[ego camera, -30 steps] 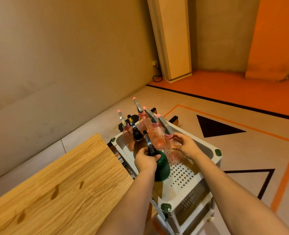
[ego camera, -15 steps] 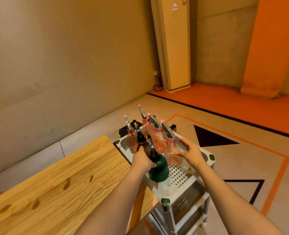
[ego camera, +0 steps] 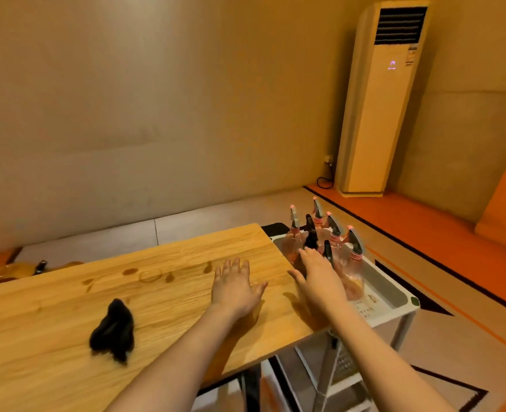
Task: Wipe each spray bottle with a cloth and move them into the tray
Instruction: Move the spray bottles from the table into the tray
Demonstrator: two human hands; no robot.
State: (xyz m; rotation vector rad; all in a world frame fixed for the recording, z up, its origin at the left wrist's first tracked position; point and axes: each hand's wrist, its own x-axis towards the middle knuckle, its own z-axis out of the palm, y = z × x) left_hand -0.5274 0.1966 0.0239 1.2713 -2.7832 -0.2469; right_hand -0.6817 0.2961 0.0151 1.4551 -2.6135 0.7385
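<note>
Your left hand (ego camera: 234, 288) and right hand (ego camera: 320, 278), each grip released and empty, hovered mid-frame over the counter (ego camera: 67, 337). Spray bottles (ego camera: 332, 242) stood in the tray (ego camera: 388, 292) at right; the cloth (ego camera: 113, 330) lay lower left. The task appeared nearly finished, with any remaining bottle next.

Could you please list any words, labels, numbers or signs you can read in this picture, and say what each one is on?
Nothing can be read for certain.
Air conditioner: a lit purple display, too blurred to read.
Same unit: a small label strip beside the display, too small to read.
Tray: a small orange mark on its floor, too blurred to read.
</note>
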